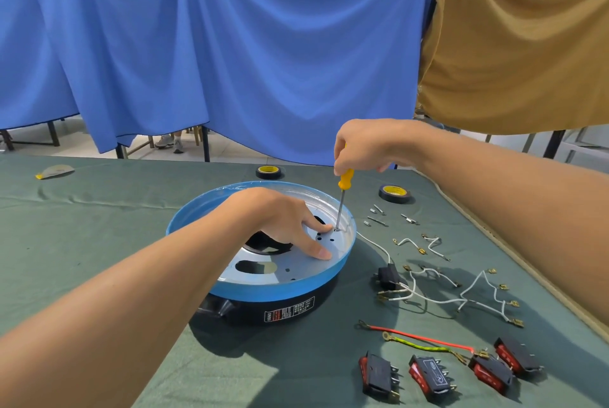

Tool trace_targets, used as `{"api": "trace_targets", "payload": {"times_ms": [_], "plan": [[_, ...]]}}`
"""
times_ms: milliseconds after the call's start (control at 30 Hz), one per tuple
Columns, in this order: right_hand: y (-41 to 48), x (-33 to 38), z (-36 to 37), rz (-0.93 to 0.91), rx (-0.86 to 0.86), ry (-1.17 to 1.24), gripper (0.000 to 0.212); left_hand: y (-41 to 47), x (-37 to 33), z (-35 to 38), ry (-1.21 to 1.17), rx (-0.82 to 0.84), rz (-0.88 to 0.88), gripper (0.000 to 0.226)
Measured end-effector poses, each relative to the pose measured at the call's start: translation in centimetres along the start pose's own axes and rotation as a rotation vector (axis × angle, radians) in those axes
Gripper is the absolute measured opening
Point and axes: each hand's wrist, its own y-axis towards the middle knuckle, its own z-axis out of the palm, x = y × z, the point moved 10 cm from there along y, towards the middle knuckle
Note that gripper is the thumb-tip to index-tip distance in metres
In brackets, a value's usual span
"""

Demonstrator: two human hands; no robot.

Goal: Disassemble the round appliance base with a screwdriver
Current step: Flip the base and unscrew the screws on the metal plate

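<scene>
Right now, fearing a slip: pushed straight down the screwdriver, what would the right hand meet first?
Probably the silver metal plate in the round blue appliance base, where the yellow screwdriver points, beside a fingertip of the left hand.

The left hand (283, 223) and forearm are covering the base's (263, 287) middle hole and much of its left rim. The right hand (362, 147) is wrapping the screwdriver (342, 200), hiding the handle top. The tip is meeting the plate (306, 276); any screw there is showing too small to tell. The label (290, 308) print is too small to read. Metal bits (377, 220) toward the table's (82, 243) far right edge are too tiny to identify. Both forearms are running out of frame. The blue cloth (230, 45) is hiding a person past the far edge, only shoes (169, 142) showing. A flat item (54, 172) near the far left corner is looking unclear.
</scene>
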Motion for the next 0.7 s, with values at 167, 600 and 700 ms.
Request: {"api": "trace_targets", "payload": {"times_ms": [167,600,700], "plan": [[-0.3,0.2,-0.6,-0.009,-0.087,-0.058,0.048,0.0,0.1,-0.1,-0.009,-0.012,0.000,0.071],[-0.1,-0.6,-0.2,0.040,-0.070,-0.010,0.030,-0.1,0.1,-0.2,-0.007,-0.028,0.004,0.069],[0.1,-0.8,0.4,0.053,0.015,0.149,0.027,0.0,0.1,0.0,-0.005,-0.020,0.006,0.071]]}}
